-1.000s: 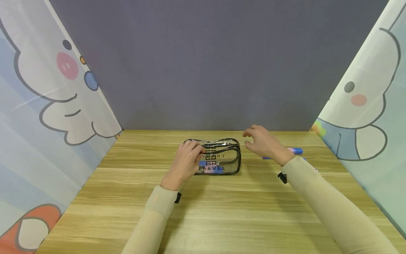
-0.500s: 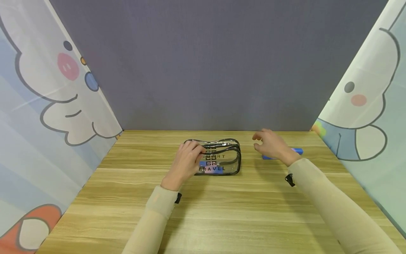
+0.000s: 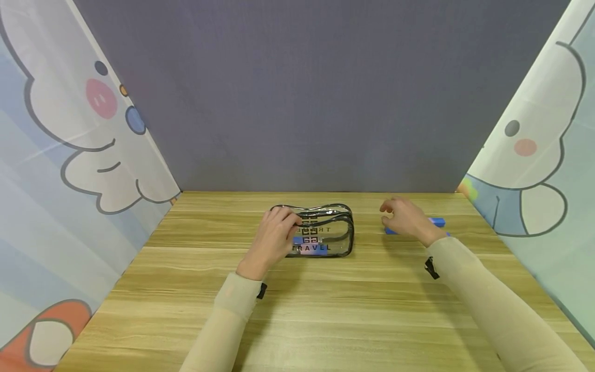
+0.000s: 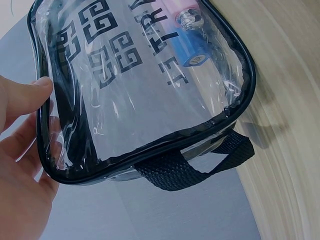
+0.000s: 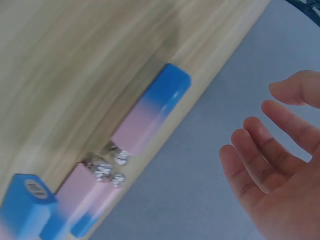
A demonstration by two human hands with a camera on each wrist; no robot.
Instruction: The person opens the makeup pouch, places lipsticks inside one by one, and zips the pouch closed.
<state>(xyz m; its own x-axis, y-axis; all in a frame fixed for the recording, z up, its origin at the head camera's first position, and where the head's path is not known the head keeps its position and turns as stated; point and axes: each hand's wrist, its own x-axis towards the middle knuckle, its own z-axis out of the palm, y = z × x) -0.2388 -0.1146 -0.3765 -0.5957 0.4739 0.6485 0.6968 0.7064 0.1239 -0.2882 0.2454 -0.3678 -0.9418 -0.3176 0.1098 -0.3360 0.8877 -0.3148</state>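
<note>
My left hand [image 3: 274, 232] pinches the upper left edge of a clear pouch [image 3: 341, 240] with black piping and the printed word TRAVEL. In the left wrist view the thumb lies on the black rim [image 4: 44, 115], the other fingers behind it. A blue-and-pink tube [image 4: 190, 42] with a sparkly silver band shows inside the pouch. My right hand [image 3: 405, 217], thumb and fingers apart and holding nothing, hovers near similar tubes [image 3: 437, 222], partly hidden under the hand and wrist. The right wrist view shows several of them, one tube [image 5: 152, 110] lying apart from a group [image 5: 82, 187].
Everything lies on a wood-grain table [image 3: 297, 310]. A grey panel [image 3: 297, 103] rises behind it, and cartoon-printed curtains [image 3: 42, 206] flank both sides. A black webbing handle [image 4: 172, 172] sticks out from the pouch's end.
My right hand has moved away from the pouch to the right and somewhat lower, closer to the tubes. The left hand and the pouch stay where they were.
</note>
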